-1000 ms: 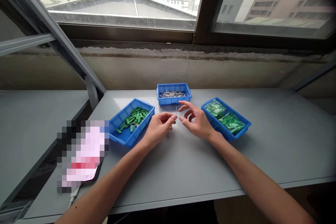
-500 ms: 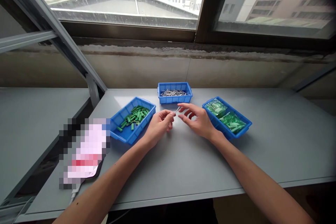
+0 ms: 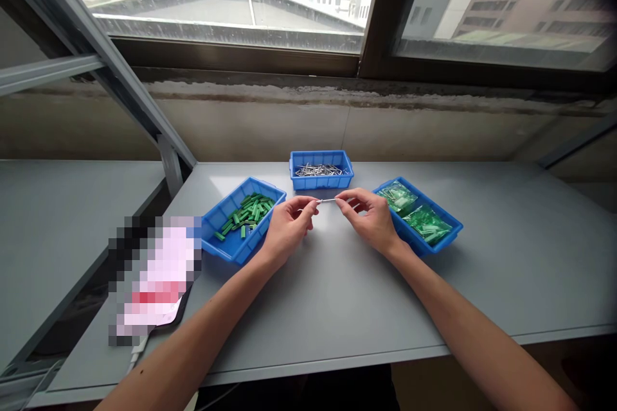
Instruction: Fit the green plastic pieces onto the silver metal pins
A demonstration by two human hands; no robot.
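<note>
A thin metal pin lies level between my two hands, above the grey table. The fingertips of my left hand pinch its left end. My right hand pinches the right end between thumb and index finger. Beside my left hand is a blue bin with many green pieces. Behind the hands a smaller blue bin holds loose metal pins. Next to my right hand, another blue bin contains clear bags with green pieces.
A phone-like object, blurred out, lies at the left of the table with a white cable attached. A metal frame post rises at the left. A wall and window stand behind the table.
The pin has turned from slanted to level. My right thumb and index finger have closed on its right end, and my left hand has shifted slightly up and left.
</note>
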